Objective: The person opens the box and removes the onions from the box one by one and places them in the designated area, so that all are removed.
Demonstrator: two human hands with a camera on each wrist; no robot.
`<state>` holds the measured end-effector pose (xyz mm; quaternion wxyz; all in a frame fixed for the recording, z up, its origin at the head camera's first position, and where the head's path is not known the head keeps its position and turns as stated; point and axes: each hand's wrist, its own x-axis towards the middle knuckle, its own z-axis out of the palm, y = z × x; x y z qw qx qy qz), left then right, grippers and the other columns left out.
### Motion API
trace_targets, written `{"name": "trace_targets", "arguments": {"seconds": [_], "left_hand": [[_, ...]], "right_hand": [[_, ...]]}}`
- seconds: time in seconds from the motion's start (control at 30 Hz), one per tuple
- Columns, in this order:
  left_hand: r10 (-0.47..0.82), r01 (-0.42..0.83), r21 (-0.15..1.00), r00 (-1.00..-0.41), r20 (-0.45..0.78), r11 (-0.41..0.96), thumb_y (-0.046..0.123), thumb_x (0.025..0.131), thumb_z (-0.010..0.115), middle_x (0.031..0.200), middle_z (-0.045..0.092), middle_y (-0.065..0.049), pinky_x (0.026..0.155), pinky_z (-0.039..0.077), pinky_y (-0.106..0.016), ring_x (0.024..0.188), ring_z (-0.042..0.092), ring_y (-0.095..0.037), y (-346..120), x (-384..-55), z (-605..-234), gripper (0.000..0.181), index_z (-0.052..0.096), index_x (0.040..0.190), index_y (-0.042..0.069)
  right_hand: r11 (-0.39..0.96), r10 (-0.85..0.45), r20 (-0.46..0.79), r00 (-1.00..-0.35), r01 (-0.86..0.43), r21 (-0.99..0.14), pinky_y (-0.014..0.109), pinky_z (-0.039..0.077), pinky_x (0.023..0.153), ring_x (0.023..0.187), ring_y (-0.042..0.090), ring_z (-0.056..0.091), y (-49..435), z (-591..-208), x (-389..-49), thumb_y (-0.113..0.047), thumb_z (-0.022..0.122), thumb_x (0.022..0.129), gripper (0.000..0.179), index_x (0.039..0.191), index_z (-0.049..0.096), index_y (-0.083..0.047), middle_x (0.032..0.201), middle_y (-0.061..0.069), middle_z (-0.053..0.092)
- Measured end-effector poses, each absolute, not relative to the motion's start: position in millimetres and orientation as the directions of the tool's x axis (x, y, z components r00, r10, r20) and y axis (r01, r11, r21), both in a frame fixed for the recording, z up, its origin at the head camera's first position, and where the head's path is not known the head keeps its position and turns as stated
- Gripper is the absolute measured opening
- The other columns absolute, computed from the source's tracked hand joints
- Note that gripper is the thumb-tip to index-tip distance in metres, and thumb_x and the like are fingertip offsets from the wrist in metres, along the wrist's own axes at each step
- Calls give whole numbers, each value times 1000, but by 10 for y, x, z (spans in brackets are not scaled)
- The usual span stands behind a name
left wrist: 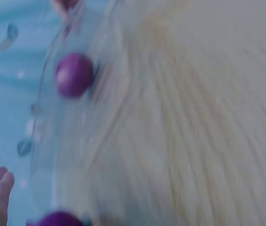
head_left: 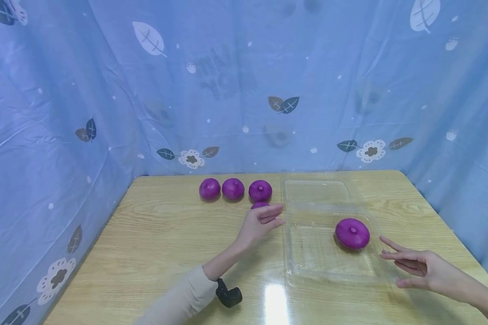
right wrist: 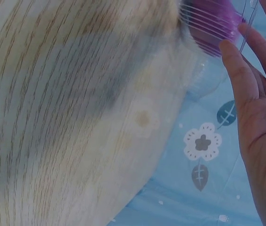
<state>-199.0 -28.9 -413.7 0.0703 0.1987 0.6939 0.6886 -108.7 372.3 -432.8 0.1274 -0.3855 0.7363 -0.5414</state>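
Note:
A clear plastic clamshell box (head_left: pixel 329 271) lies opened flat, its lid (head_left: pixel 319 187) folded toward the curtain. One round purple onion (head_left: pixel 353 234) sits in the near half, toward its right side. My left hand (head_left: pixel 258 223) hovers by the box's left edge, fingers extended and holding nothing. Behind it, another purple onion (head_left: pixel 260 205) is mostly hidden. On the opposite side, my right hand (head_left: pixel 416 266) has its fingers spread at the box's right rim; I cannot tell if they touch it. The right wrist view shows fingertips (right wrist: pixel 229 52) close to the clear wall.
Three more purple onions (head_left: pixel 233 189) stand in a row along the back of the wooden table (head_left: pixel 158 234). A blue patterned curtain (head_left: pixel 227 90) encloses the back and sides. A black device (head_left: pixel 229 294) is at the left wrist.

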Motion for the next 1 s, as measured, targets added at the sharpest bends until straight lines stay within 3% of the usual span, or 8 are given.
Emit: {"name": "trace_targets", "arguments": {"seconds": [0.23, 0.43, 0.6, 0.7, 0.8, 0.93, 1.0], "left_hand": [[442, 184, 982, -879, 179, -30, 6, 86, 70, 125, 62, -11, 96, 48, -25, 119, 56, -27, 177, -1949, -4237, 40, 61, 125, -1], [523, 246, 967, -833, 178, 62, 11, 84, 74, 128, 61, -2, 98, 43, -17, 118, 55, -8, 461, -2015, -4278, 45, 61, 127, 5], [644, 286, 947, -754, 129, 145, 13, 83, 75, 136, 55, 3, 101, 38, -14, 124, 47, -2, 639, -2101, -4309, 54, 56, 134, 10], [751, 277, 950, -656, 76, 146, 9, 81, 76, 143, 46, 8, 104, 34, -14, 129, 39, 0, 700, -2156, -4314, 65, 50, 140, 15], [863, 289, 951, -502, 50, 113, 2, 81, 75, 150, 36, 9, 108, 30, -16, 134, 32, 1, 718, -2247, -4263, 76, 40, 147, 15], [962, 297, 953, -271, 34, 50, -8, 82, 69, 155, 30, -1, 112, 25, -18, 137, 30, -3, 679, -2429, -4070, 78, 31, 149, 5], [982, 287, 957, -188, 25, 30, -12, 82, 67, 154, 31, -7, 112, 26, -18, 137, 32, -5, 665, -2532, -3957, 75, 32, 147, -1]], "right_hand": [[108, -708, 241, -664, -438, -892, 15, 44, 96, 130, -1, 39, 3697, -4299, -1098, 21, 60, 80, 54, 132, 45, 16, 156, -16, 21], [131, -702, 217, -678, -422, -897, 15, 43, 96, 129, -1, 39, 3700, -4296, -1093, 19, 60, 82, 53, 132, 44, 16, 157, -16, 20], [150, -692, 213, -690, -425, -892, 13, 42, 96, 129, -3, 37, 3729, -4311, -1059, 19, 61, 81, 53, 132, 45, 16, 156, -18, 20], [144, -692, 217, -689, -427, -893, 12, 41, 96, 129, -3, 37, 3739, -4316, -1050, 19, 61, 81, 53, 131, 45, 16, 156, -18, 20], [131, -699, 228, -678, -435, -891, 13, 42, 97, 130, -1, 37, 3736, -4311, -1057, 20, 61, 80, 54, 132, 44, 16, 157, -16, 20], [129, -711, 234, -663, -450, -884, 15, 43, 96, 130, 0, 37, 3724, -4300, -1080, 19, 61, 81, 54, 132, 45, 15, 157, -14, 20], [129, -714, 232, -660, -450, -883, 16, 43, 96, 130, 0, 38, 3725, -4295, -1089, 19, 61, 81, 54, 132, 45, 15, 157, -14, 20]]}}
